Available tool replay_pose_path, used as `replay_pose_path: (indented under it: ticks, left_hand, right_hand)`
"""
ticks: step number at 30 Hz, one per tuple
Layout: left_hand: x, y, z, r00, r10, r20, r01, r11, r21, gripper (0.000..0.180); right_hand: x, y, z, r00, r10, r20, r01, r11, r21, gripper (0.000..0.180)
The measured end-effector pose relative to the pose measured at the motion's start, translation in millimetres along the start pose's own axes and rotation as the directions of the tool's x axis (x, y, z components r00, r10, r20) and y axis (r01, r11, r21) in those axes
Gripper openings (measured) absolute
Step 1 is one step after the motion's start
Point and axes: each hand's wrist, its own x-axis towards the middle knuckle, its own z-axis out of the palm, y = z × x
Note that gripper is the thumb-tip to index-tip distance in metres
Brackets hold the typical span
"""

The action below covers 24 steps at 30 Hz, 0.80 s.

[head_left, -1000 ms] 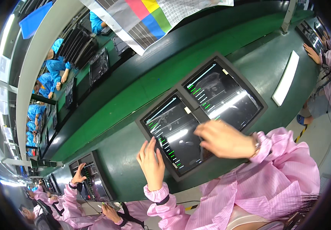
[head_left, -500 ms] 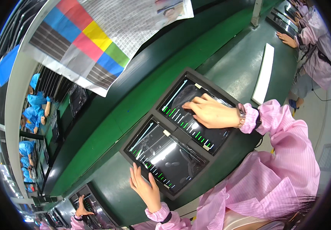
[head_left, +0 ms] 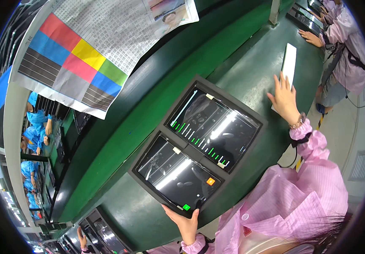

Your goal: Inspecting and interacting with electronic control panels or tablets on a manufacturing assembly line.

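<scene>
Two dark tablets lie side by side in a black tray (head_left: 237,111) on a green workbench (head_left: 250,72). The far tablet (head_left: 214,129) shows green and white bars; the near tablet (head_left: 176,173) shows an orange and a green square. My left hand (head_left: 185,222) touches the near corner of the near tablet, thumb on its edge. My right hand (head_left: 285,99), in a pink sleeve with a wrist strap, is stretched to the right, fingers spread on a white flat slab (head_left: 289,63) on the bench.
A colour test chart sheet (head_left: 93,51) hangs above the bench. Another person in pink (head_left: 343,46) works at tablets at the far right. More trays with screens (head_left: 102,235) sit to the lower left. People in blue (head_left: 32,135) are at a further line on the left.
My right hand left the far tablet's screen and reached right to the white slab. My left hand slid down to the near tablet's corner. The view shifted.
</scene>
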Motion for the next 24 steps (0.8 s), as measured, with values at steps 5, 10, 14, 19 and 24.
replay_pose_path:
  ticks: [5,10,14,19,24]
  left_hand:
    - [21.8,9.9,-3.8,0.982,0.184,0.047,-0.189,0.976,0.106,0.125]
    - [39.6,36.4,15.5,0.943,0.316,0.109,-0.330,0.931,0.155,0.122]
    - [44.5,43.2,18.0,0.968,0.208,0.139,-0.225,0.967,0.118,0.117]
    - [30.6,49.8,14.2,0.964,0.262,0.045,-0.264,0.926,0.270,0.102]
    - [3.5,61.0,1.6,0.924,0.382,0.029,-0.355,0.824,0.442,0.081]
  right_hand:
    - [-38.9,53.5,42.0,0.981,0.182,0.074,-0.196,0.883,0.427,0.074]
    - [-31.1,68.7,14.7,0.975,0.217,-0.051,-0.119,0.699,0.706,0.071]
    - [-45.4,4.9,-35.1,0.992,-0.012,-0.126,0.092,0.749,0.656,0.073]
    - [-87.4,-96.1,-80.9,0.853,-0.500,-0.149,0.398,0.440,0.805,0.070]
    - [-106.3,-131.8,-84.6,0.740,-0.672,-0.027,0.503,0.528,0.684,0.069]
